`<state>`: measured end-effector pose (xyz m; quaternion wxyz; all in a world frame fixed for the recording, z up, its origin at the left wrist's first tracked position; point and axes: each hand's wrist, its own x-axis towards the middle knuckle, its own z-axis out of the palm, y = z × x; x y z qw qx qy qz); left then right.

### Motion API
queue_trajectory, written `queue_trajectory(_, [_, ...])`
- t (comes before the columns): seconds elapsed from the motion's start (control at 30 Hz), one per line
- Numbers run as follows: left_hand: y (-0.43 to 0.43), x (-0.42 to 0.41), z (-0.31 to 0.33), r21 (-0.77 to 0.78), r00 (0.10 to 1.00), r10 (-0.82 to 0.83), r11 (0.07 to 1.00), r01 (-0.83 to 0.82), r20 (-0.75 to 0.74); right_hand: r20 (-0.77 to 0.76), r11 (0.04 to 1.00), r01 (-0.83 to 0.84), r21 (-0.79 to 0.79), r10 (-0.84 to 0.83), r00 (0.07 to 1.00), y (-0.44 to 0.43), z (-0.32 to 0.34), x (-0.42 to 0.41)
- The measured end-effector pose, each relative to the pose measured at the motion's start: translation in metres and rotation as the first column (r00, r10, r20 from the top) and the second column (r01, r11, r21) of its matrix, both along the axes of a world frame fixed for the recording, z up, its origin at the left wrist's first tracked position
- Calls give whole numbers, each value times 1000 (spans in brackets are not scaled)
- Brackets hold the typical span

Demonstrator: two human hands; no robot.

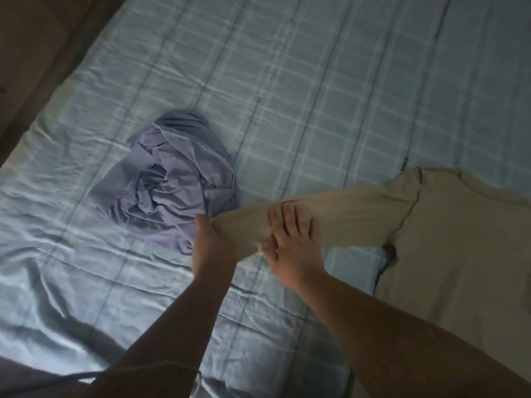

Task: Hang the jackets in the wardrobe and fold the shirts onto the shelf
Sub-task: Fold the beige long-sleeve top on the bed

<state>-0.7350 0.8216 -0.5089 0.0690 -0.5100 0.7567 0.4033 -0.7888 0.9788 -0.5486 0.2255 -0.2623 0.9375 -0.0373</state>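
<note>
Blue plaid bedsheet (pixel 316 96); brown floor (pixel 34 38), perhaps

bed sheet (pixel 316 81): pale blue plaid, a grid of thin white lines with darker blue stripes, across the whole sheet; creases toward the left edge catch whitish light
purple shirt (pixel 172 182): plain lavender-blue, no print, folds darker; left of the sheet's middle
beige shirt (pixel 445 239): plain beige-tan, sleeve same colour, no print; at the sheet's right edge
underarm patch (pixel 390 252): near black, on the beige shirt; can't tell what it is
floor strip (pixel 43 38): dark brown, plain; past the sheet's upper left corner
dark cloth (pixel 34 377): dark grey, plain; lower left corner
</note>
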Motion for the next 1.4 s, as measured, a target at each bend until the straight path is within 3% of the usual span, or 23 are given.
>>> queue_trajectory(0.13, [4,14,2,-47,1000,21,999,-21,-10,2,999,-10,-41,10,1000,6,8,-4])
queue_trajectory(0.27, [-15,14,1,-70,992,44,996,-53,-119,-79,998,-54,-37,51,996,7,9,-12])
queue_trajectory(0.43, [-27,9,-7,-53,996,-60,997,57,-69,-123,997,-76,13,77,989,5,-4,-11])
queue_trajectory(0.6, [-18,-5,-1,-10,997,-15,1000,15,-75,-63,998,-55,43,58,996,-4,-11,-10])
queue_trajectory(0.67, [-8,-14,9,35,983,8,999,-1,-185,6,999,-28,-36,28,1000,-6,-1,-16])
queue_trajectory(0.7, [-2,-18,14,87,969,41,996,-20,-244,51,985,34,-170,-26,998,-6,10,-18])
queue_trajectory(0.73, [6,-24,19,150,952,77,988,-33,-295,126,920,172,-353,-135,983,-4,22,-21])
queue_trajectory(0.77, [16,-28,24,211,934,107,977,-35,-340,268,767,385,-513,-283,921,-2,36,-23])
queue_trajectory(0.8, [26,-33,29,267,920,131,963,-29,-370,478,549,614,-567,-388,788,1,50,-25])
queue_trajectory(0.87, [49,-42,37,378,904,135,925,31,-406,857,161,916,-368,-325,401,11,75,-32])
queue_trajectory(0.9, [61,-46,40,451,899,138,889,73,-417,946,58,974,-221,-229,228,20,84,-37])
queue_trajectory(0.93, [73,-49,42,525,896,150,845,104,-419,977,21,991,-130,-165,132,32,91,-41])
queue_trajectory(0.97, [83,-52,42,569,900,145,812,129,-411,988,16,996,-92,-126,94,43,99,-47])
queue_trajectory(1.07, [116,-60,44,624,907,76,749,223,-415,976,85,989,-124,-171,137,79,99,-59])
queue_trajectory(1.1, [128,-62,45,611,898,14,737,288,-440,961,133,981,-139,-220,166,90,95,-63])
queue_trajectory(1.17, [157,-68,47,542,860,-145,723,430,-489,865,254,935,-249,-375,333,119,84,-70])
queue_trajectory(1.23, [183,-68,42,355,780,-377,732,581,-500,650,435,848,-303,-556,517,149,82,-76])
queue_trajectory(1.27, [200,-69,40,250,747,-461,744,620,-479,547,475,830,-292,-629,552,170,82,-78])
queue_trajectory(1.33, [223,-71,37,19,715,-548,788,616,-434,476,462,840,-284,-693,542,204,80,-85])
queue_trajectory(1.4, [225,-70,33,-278,646,-660,749,601,-384,481,415,861,-293,-715,508,218,80,-96])
